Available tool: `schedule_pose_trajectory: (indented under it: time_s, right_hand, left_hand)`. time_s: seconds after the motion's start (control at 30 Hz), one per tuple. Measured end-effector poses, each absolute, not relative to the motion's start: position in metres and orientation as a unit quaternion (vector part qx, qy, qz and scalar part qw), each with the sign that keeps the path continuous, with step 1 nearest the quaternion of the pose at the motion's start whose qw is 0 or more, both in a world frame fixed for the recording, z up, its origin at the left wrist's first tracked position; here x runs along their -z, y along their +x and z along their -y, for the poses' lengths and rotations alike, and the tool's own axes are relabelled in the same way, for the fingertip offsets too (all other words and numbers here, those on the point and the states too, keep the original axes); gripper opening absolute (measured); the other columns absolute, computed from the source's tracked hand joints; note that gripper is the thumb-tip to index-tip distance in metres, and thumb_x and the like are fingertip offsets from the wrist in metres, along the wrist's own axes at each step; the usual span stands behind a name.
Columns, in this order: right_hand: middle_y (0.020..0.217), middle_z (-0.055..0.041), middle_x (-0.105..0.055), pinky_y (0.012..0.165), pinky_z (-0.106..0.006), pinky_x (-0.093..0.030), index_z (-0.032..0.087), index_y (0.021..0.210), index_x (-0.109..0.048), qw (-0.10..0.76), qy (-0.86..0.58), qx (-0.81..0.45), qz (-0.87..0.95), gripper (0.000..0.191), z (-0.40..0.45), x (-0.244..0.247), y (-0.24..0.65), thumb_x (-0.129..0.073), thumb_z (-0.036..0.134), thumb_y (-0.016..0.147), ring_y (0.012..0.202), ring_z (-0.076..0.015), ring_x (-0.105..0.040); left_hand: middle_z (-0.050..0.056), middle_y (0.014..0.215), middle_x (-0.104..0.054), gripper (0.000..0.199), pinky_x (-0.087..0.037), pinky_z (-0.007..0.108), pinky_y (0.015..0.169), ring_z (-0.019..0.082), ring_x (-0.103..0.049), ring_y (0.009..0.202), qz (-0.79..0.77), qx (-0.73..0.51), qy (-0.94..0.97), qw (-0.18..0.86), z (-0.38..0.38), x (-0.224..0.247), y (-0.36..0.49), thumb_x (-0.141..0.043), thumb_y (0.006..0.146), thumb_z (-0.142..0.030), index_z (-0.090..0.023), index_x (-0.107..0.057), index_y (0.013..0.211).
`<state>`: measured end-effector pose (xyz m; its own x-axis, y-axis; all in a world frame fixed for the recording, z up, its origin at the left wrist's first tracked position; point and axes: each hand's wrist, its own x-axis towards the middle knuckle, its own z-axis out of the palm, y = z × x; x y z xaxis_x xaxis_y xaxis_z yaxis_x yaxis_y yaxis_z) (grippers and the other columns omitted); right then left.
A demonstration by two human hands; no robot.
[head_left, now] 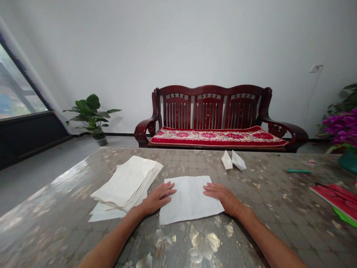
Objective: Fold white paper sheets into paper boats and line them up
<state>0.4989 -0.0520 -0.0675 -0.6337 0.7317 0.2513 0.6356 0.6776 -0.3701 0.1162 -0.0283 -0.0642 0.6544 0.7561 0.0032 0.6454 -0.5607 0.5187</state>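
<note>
One lined white sheet of paper lies flat between the hands, its faint ruling running up and down. The left hand rests palm down on its left edge, fingers extended and slightly apart, pinching nothing. Opposite, the right hand lies over the right edge in much the same way, its fingers stretched inward and its thumb largely hidden from view.

Just left of the left hand sits an uneven stack of loose paper (off-white on top, whiter at the bottom). Beyond the right hand, and slightly to its right, two folded white paper shapes stand side by side. Farther right of that hand are a green pen and a red book with dark-framed eyeglasses on it; something bright green peeks out beneath. Under both hands spreads a floral-patterned grey-brown tabletop. Well beyond them stands a carved dark-red wooden bench, topped with a red floral seat cover.
</note>
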Motion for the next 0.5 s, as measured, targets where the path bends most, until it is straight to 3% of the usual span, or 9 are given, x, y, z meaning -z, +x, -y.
schedule_pose_trajectory:
  time_s: [0.13,0.2,0.27,0.33,0.43,0.5]
  right_hand:
    - [0.139,-0.0073,-0.057,0.112,-0.048,-0.036,0.029,0.127,-0.064,0.214,-0.394,-0.151,0.881,0.037,0.055,0.073,0.517,-0.055,0.036,0.092,0.133,-0.0237,-0.048]
    - [0.138,-0.0077,-0.057,0.112,-0.049,-0.035,0.028,0.127,-0.064,0.223,-0.401,-0.157,0.875,0.037,0.058,0.074,0.523,-0.054,0.037,0.093,0.133,-0.0242,-0.048]
    - [0.138,-0.0081,-0.058,0.112,-0.05,-0.036,0.028,0.126,-0.065,0.229,-0.408,-0.16,0.869,0.037,0.06,0.075,0.524,-0.055,0.037,0.092,0.132,-0.025,-0.049]
    - [0.137,-0.0085,-0.058,0.112,-0.051,-0.036,0.028,0.126,-0.064,0.236,-0.408,-0.163,0.867,0.038,0.06,0.076,0.523,-0.055,0.038,0.091,0.132,-0.0257,-0.049]
    - [0.137,-0.0092,-0.058,0.111,-0.051,-0.037,0.028,0.127,-0.064,0.244,-0.403,-0.163,0.867,0.039,0.059,0.078,0.522,-0.056,0.038,0.09,0.132,-0.0262,-0.049]
    - [0.136,-0.0094,-0.059,0.11,-0.051,-0.038,0.027,0.127,-0.064,0.25,-0.396,-0.162,0.868,0.039,0.058,0.08,0.524,-0.056,0.037,0.09,0.131,-0.0263,-0.05]
  left_hand:
    - [0.007,0.157,-0.033,0.083,-0.01,0.057,0.12,0.034,-0.021,0.147,-0.344,-0.07,0.898,0.265,0.035,0.057,0.107,-0.063,0.076,-0.069,-0.032,-0.041,0.146]
    - [0.01,0.159,-0.028,0.103,-0.008,0.061,0.118,0.039,-0.017,0.147,-0.325,-0.058,0.912,0.245,0.04,0.058,0.104,-0.07,0.063,-0.075,-0.031,-0.035,0.15]
    - [0.012,0.159,-0.027,0.109,-0.009,0.063,0.117,0.041,-0.017,0.147,-0.322,-0.064,0.917,0.226,0.044,0.062,0.105,-0.073,0.058,-0.075,-0.03,-0.034,0.15]
    - [0.011,0.157,-0.032,0.094,-0.013,0.062,0.118,0.039,-0.022,0.146,-0.337,-0.094,0.913,0.211,0.046,0.068,0.108,-0.072,0.066,-0.07,-0.031,-0.042,0.146]
    - [0.007,0.148,-0.049,0.046,-0.022,0.056,0.118,0.03,-0.033,0.143,-0.345,-0.147,0.905,0.204,0.047,0.077,0.112,-0.061,0.087,-0.053,-0.035,-0.061,0.129]
    - [0.005,0.139,-0.059,0.03,-0.028,0.052,0.117,0.026,-0.042,0.139,-0.339,-0.179,0.9,0.209,0.046,0.083,0.115,-0.053,0.095,-0.043,-0.034,-0.068,0.12]
